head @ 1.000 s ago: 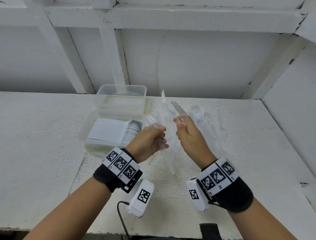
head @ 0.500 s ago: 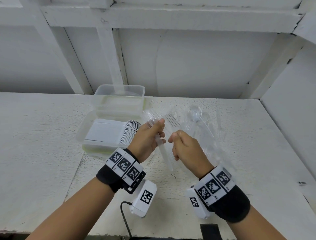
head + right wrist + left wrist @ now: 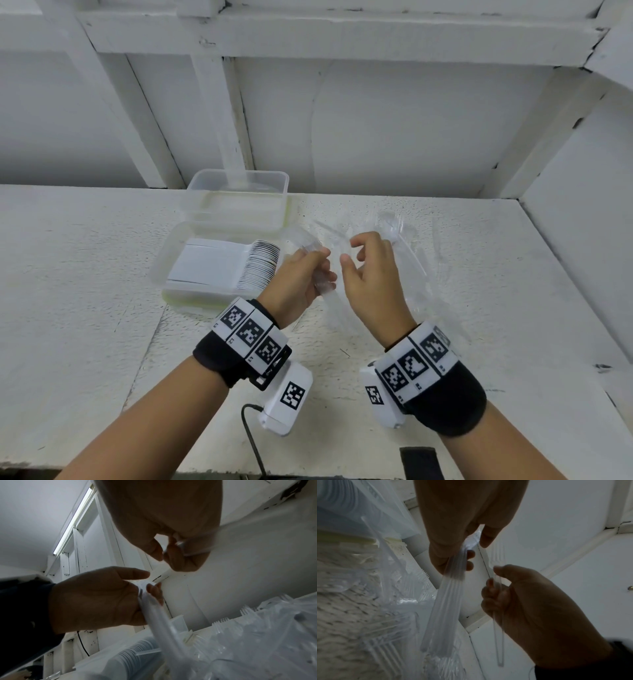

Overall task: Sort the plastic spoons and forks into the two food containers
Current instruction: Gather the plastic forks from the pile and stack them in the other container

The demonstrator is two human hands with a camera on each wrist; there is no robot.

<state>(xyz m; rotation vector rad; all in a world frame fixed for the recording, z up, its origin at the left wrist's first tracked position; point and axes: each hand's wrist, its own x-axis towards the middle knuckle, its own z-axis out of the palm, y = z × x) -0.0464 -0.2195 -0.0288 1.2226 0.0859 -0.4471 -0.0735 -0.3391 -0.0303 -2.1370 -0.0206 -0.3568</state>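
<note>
Overhead, the left hand grips a bundle of clear utensils beside the near container of stacked white spoons; the far container sits behind it. Seen from the left wrist, the right hand pinches what looks like one clear fork. From the right wrist, a heap of loose forks lies at right.
</note>
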